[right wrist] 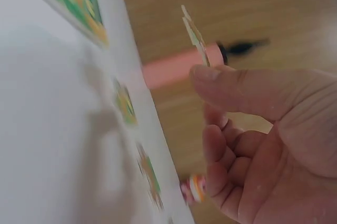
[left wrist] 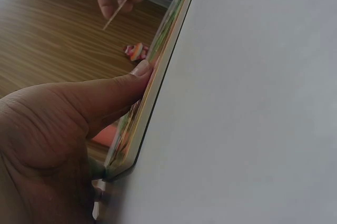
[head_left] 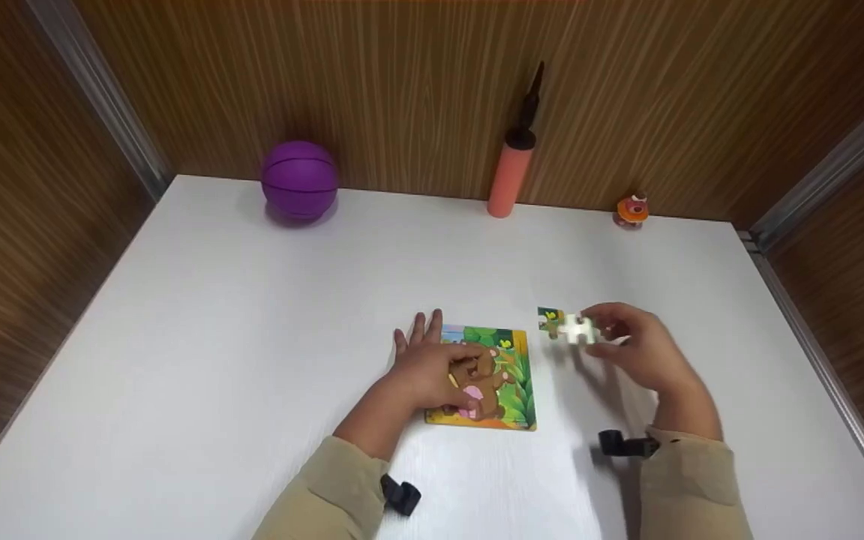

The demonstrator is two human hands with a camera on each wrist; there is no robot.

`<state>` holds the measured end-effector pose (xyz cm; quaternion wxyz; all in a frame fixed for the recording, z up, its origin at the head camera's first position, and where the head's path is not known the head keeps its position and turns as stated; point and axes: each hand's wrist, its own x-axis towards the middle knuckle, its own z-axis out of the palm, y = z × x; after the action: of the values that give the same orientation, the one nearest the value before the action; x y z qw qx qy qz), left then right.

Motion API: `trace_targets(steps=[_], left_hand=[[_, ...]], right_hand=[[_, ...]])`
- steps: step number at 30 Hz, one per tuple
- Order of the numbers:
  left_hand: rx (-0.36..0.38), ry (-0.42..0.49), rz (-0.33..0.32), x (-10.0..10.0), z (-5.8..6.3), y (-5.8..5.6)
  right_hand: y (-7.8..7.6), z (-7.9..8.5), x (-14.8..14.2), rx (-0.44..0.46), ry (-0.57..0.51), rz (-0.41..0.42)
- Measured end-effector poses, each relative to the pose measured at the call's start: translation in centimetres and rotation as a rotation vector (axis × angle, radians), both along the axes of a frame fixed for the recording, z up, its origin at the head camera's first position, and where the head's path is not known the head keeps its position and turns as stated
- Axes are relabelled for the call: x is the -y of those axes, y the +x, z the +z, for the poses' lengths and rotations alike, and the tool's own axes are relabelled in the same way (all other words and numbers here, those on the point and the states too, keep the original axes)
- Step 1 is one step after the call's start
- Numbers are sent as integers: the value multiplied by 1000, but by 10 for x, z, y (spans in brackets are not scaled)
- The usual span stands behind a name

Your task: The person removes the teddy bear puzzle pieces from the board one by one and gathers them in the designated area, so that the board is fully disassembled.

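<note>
A jigsaw puzzle (head_left: 516,390) of a brown bear among green leaves lies in its shallow tray on the white table. My left hand (head_left: 424,375) rests over its left part, thumb and index finger on the picture, the other fingers stretched past the edge. In the left wrist view the thumb (left wrist: 116,89) lies along the puzzle's near edge. To the right, my right hand (head_left: 646,349) pinches a puzzle piece (head_left: 578,330) between thumb and fingers, above the table. The right wrist view has this piece (right wrist: 195,34) nearly edge-on.
Loose puzzle pieces (right wrist: 125,104) lie on the table by the right hand. Along the back wall stand a purple ball (head_left: 300,180), a pink hand pump (head_left: 511,176) with a black nozzle, and a small red-and-orange figure (head_left: 632,211). Wood-patterned panels enclose the table's back and sides.
</note>
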<state>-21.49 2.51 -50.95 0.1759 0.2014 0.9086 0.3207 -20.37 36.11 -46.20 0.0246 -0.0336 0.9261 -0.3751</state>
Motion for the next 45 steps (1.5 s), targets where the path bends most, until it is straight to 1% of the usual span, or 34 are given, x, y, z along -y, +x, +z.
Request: trace_targets(steps=[4,8,12,16,22,24,28,32,41,45], left_hand=[[3,3,5,0,1,1],[0,-8,9,1,1,1],[0,-12,1,3,2,1],[11,-9,2,3,3,4],[12,-6,-4,2,8,6],[8,-7,-6,2,10,6],[7,-13,-6,3,13,8],[5,-4,-8,4,13,10],[3,-2,-14,4,14,10],[4,-6,-17,5,14,10]], right_hand=[[4,-1,-32,-1,18,-74],[5,-7,-56,7,26,-137],[6,-13,-73,35,38,-211],[10,-16,-91,51,43,-278],[14,-19,-116,77,12,-414],[15,-21,-120,84,6,-441],[13,-24,-122,104,20,-430],[11,-25,-122,118,47,-416],[6,-29,-123,147,38,-450],[6,-31,-123,134,45,-454]])
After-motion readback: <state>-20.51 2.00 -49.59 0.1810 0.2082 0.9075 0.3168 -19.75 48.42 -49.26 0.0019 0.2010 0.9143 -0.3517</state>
